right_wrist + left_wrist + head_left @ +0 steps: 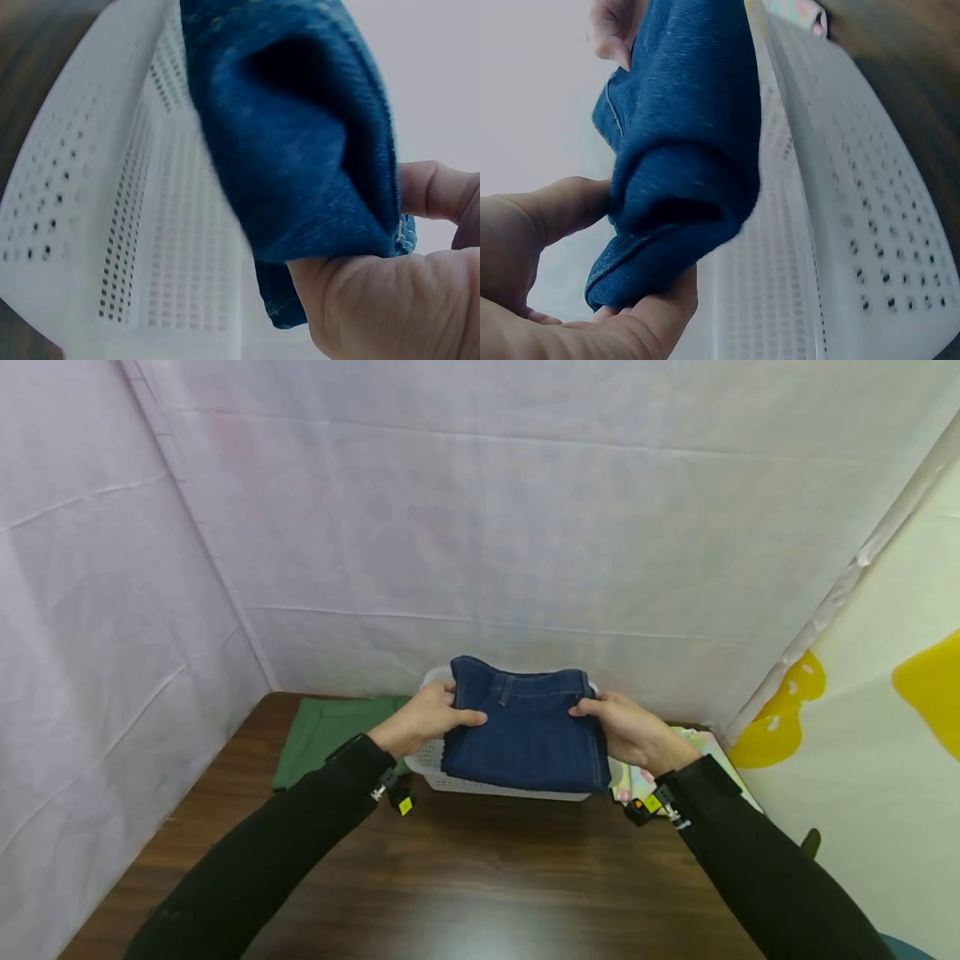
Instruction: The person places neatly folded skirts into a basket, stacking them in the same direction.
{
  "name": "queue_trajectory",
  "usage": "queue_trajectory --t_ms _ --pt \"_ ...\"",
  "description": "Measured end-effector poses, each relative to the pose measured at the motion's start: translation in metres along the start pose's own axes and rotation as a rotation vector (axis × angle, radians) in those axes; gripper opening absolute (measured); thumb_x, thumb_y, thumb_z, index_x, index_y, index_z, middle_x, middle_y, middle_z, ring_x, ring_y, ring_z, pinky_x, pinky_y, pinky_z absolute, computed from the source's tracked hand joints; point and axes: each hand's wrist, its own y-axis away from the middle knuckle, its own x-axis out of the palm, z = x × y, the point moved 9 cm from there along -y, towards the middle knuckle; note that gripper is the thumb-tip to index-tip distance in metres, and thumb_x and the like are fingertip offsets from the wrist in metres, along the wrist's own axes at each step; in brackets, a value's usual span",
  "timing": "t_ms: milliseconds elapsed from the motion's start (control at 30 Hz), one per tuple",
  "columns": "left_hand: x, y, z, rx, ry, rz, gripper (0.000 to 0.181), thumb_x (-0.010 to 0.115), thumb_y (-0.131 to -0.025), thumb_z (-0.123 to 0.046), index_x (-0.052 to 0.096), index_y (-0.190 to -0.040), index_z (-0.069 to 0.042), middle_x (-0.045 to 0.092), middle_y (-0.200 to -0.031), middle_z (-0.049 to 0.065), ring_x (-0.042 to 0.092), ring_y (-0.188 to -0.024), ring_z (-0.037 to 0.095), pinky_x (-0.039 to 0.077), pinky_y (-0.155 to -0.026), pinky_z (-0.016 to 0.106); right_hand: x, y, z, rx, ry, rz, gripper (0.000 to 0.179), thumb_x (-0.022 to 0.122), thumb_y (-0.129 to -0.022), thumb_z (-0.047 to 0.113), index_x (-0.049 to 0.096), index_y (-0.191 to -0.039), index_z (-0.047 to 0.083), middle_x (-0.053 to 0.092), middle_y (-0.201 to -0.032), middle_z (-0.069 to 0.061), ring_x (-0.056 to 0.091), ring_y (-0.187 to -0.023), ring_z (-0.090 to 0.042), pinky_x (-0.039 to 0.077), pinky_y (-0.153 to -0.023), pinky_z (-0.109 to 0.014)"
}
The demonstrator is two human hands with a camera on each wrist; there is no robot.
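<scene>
Hand (401, 300) pinches folded denim (289, 165), seemingly above basket (82, 172).

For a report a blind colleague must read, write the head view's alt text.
A person's left hand and right hand hold folded dark-blue denim over a white perforated basket on a brown table. Green cloth lies left of the basket, a pale patterned item right of it.

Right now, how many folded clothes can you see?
3: blue jeans held by the left hand and right hand, green cloth left of the basket, patterned cloth to its right, partly covered. More may be hidden.
</scene>
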Motion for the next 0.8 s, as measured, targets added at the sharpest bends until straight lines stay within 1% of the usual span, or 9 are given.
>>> queue_trajectory --t_ms 200,300,400,467,567,633,667,733,800 --pt "-0.004 -0.024 0.007 -0.032 0.01 -0.001 0.101 0.075 -0.116 -0.017 0.005 -0.187 -0.003 0.011 -0.195 0.028 0.023 -0.181 0.046 0.042 -0.142 0.06 -0.007 -0.025 -0.001 0.036 0.0 0.002 0.08 0.048 -0.122 0.007 0.001 -0.186 0.001 0.025 -0.192 -0.025 0.054 -0.156 -0.031 0.064 -0.108 -0.03" --pt "-0.005 -0.035 0.011 -0.052 0.022 -0.003 0.102 0.075 -0.116 -0.014 0.004 -0.187 -0.003 0.009 -0.196 0.025 0.02 -0.183 0.043 0.04 -0.143 0.06 -0.011 -0.036 -0.006 0.062 -0.005 -0.011 0.081 0.048 -0.123 0.006 -0.003 -0.185 0.0 0.026 -0.19 -0.026 0.062 -0.145 -0.026 0.065 -0.106 -0.029" --pt "-0.005 -0.044 0.016 -0.071 0.027 -0.013 0.102 0.076 -0.115 -0.012 0.005 -0.187 -0.003 0.011 -0.196 0.024 0.021 -0.182 0.042 0.039 -0.143 0.06 -0.015 -0.047 -0.011 0.084 -0.008 -0.031 0.077 0.048 -0.123 0.005 0.003 -0.184 -0.004 0.036 -0.184 -0.026 0.07 -0.126 -0.018 0.066 -0.101 -0.028" --pt "-0.005 -0.048 0.019 -0.082 0.018 -0.022 0.102 0.077 -0.114 -0.012 0.006 -0.187 -0.002 0.013 -0.196 0.025 0.024 -0.181 0.043 0.04 -0.142 0.061 -0.015 -0.052 -0.014 0.093 -0.004 -0.039 0.077 0.049 -0.122 0.005 0.004 -0.184 -0.005 0.04 -0.18 -0.025 0.07 -0.123 -0.017 0.066 -0.101 -0.028" --pt "-0.004 -0.05 0.024 -0.096 -0.013 -0.024 0.101 0.077 -0.114 -0.012 0.008 -0.186 0.0 0.015 -0.195 0.025 0.027 -0.18 0.044 0.044 -0.14 0.062 -0.014 -0.056 -0.018 0.115 0.009 -0.043 0.082 0.049 -0.122 0.004 -0.005 -0.184 -0.003 0.038 -0.182 -0.027 0.066 -0.137 -0.025 0.063 -0.115 -0.036" --pt "-0.002 -0.048 0.028 -0.112 -0.038 -0.018 0.1 0.078 -0.114 -0.014 0.01 -0.186 0.001 0.015 -0.195 0.025 0.031 -0.178 0.045 0.046 -0.138 0.061 -0.013 -0.056 -0.022 0.134 0.042 -0.041 0.089 0.049 -0.123 0.005 -0.017 -0.183 -0.001 0.029 -0.188 -0.03 0.058 -0.155 -0.035 0.055 -0.13 -0.046" --pt "-0.002 -0.046 0.03 -0.12 -0.048 -0.011 0.1 0.078 -0.115 -0.015 0.01 -0.186 0.002 0.015 -0.195 0.026 0.033 -0.177 0.046 0.048 -0.136 0.061 -0.013 -0.055 -0.023 0.143 0.077 -0.045 0.09 0.049 -0.123 0.005 -0.02 -0.182 -0.001 0.022 -0.19 -0.032 0.056 -0.151 -0.038 0.049 -0.136 -0.052" --pt "-0.001 -0.041 0.033 -0.133 -0.071 0.002 0.098 0.077 -0.115 -0.018 0.011 -0.185 0.003 0.017 -0.194 0.027 0.041 -0.173 0.047 0.052 -0.134 0.06 -0.015 -0.052 -0.025 0.161 0.161 -0.052 0.092 0.05 -0.124 0.008 -0.022 -0.181 -0.003 0.011 -0.192 -0.035 0.044 -0.168 -0.047 0.038 -0.143 -0.062" --pt "-0.002 -0.037 0.033 -0.136 -0.1 0.005 0.096 0.076 -0.116 -0.02 0.014 -0.185 0.004 0.019 -0.193 0.028 0.047 -0.169 0.048 0.052 -0.133 0.059 -0.017 -0.048 -0.026 0.165 0.259 -0.062 0.092 0.051 -0.124 0.012 -0.02 -0.18 -0.007 0.003 -0.192 -0.038 0.032 -0.174 -0.055 0.034 -0.144 -0.066"
